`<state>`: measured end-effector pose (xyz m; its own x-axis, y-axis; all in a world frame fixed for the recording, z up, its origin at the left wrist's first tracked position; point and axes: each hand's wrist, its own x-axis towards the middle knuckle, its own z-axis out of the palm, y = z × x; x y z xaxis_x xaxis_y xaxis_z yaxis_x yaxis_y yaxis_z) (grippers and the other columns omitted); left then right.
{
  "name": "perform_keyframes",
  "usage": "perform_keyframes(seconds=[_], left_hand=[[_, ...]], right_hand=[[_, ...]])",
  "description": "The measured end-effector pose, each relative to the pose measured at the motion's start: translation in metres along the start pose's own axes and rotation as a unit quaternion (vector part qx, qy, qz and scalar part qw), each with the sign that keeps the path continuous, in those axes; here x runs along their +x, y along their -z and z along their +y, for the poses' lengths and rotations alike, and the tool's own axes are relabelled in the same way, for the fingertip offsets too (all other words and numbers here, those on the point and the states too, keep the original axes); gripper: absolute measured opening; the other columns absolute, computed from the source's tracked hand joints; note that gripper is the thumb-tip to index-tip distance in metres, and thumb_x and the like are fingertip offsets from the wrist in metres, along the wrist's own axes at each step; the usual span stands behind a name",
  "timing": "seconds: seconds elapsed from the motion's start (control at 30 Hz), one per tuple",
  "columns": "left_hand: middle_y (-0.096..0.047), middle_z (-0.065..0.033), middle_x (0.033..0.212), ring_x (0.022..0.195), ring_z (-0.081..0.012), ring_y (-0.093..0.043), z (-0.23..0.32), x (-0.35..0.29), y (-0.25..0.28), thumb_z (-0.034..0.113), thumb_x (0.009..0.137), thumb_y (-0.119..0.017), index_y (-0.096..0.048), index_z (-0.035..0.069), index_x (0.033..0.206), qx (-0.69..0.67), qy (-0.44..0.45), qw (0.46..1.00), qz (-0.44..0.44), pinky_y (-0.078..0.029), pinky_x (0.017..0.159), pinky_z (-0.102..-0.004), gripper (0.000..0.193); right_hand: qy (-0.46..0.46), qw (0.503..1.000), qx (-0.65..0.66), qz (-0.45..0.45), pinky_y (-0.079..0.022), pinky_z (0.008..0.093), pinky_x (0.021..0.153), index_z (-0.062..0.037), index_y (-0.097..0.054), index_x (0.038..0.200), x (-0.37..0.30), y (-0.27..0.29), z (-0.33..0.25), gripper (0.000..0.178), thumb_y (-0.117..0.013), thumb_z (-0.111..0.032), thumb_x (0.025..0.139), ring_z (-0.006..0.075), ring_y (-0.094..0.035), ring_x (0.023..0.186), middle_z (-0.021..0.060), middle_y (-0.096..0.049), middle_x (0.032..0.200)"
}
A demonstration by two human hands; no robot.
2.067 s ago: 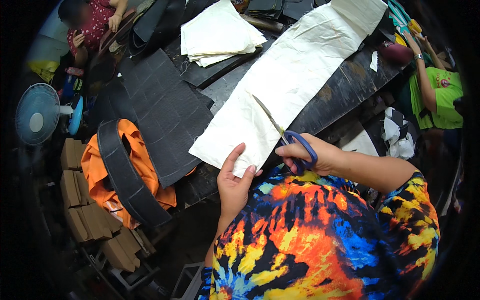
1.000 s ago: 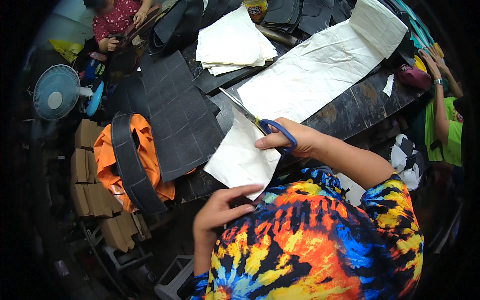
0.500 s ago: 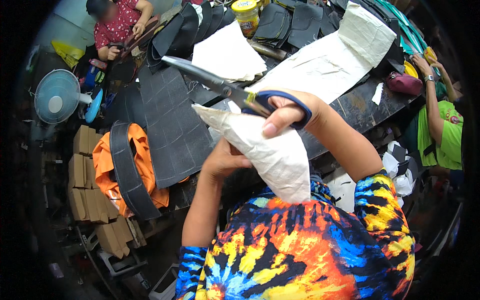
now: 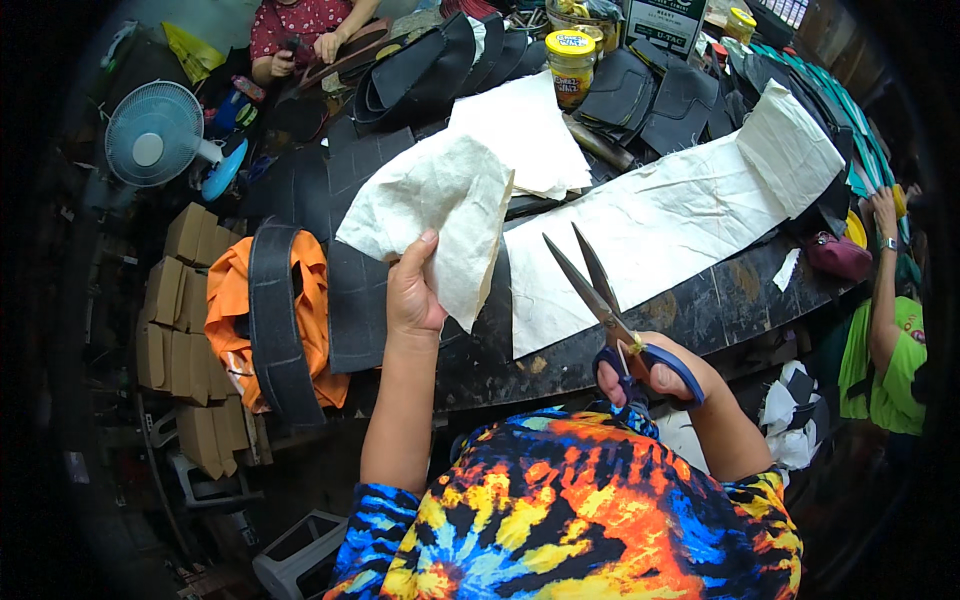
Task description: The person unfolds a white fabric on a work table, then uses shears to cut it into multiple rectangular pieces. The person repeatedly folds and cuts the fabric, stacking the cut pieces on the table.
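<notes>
My left hand (image 4: 415, 292) pinches a creased piece of off-white cloth (image 4: 432, 200) by its lower edge, thumb in front, holding it up over the dark bench. In my right hand (image 4: 668, 365) is a pair of scissors (image 4: 612, 325) with dark blue handles. Its blades stand a little apart and point up and away to the left, with nothing between them. Behind the blades a long strip of white cloth (image 4: 640, 235) lies across the bench, folded over at its far right end. A stack of white sheets (image 4: 528, 135) rests beyond the held piece.
An orange bag with a black strap (image 4: 285, 320) sits at the bench's left. A fan (image 4: 153, 133) and cardboard boxes (image 4: 185, 330) are farther left. Black cut pieces and a yellow-lidded jar (image 4: 570, 68) stand at the back. Two other people work at far left and far right.
The scissors have come away from the cloth and moved down to the right, their blades parting. My left hand has raised the cloth, which now spreads out flatter. The view has shifted slightly.
</notes>
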<state>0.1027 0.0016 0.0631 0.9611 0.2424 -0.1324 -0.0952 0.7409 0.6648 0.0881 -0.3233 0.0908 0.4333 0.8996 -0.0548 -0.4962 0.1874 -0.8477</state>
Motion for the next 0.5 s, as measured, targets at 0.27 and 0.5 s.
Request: perform_keyframes(seconds=[0.27, 0.5], left_hand=[[-0.062, -0.0142, 0.126, 0.115, -0.0264, -0.062, -0.006, -0.004, -0.008, 0.009, 0.092, -0.059, -0.049, -0.002, 0.135, 0.045, -0.019, 0.999, 0.014, -0.05, 0.1, -0.0419, 0.046], [-0.06, -0.0119, 0.126, 0.115, -0.0239, -0.059, -0.004, -0.012, -0.006, 0.003, 0.086, -0.066, -0.047, 0.001, 0.136, 0.087, -0.057, 0.995, 0.001, -0.048, 0.101, -0.0387, 0.053]], right_hand=[[-0.02, 0.999, -0.008, 0.042, -0.045, 0.0255, 0.072, -0.003, -0.056, 0.1, 0.022, 0.006, -0.003, 0.071, -0.07, -0.068, 0.076, 0.014, -0.057, 0.077, 0.0041, -0.056, 0.087], [0.003, 1.0, 0.027, -0.008, -0.045, 0.0272, 0.08, -0.0052, -0.055, 0.105, 0.032, 0.007, -0.002, 0.069, -0.061, -0.07, 0.082, 0.0134, -0.056, 0.085, 0.0033, -0.056, 0.09]])
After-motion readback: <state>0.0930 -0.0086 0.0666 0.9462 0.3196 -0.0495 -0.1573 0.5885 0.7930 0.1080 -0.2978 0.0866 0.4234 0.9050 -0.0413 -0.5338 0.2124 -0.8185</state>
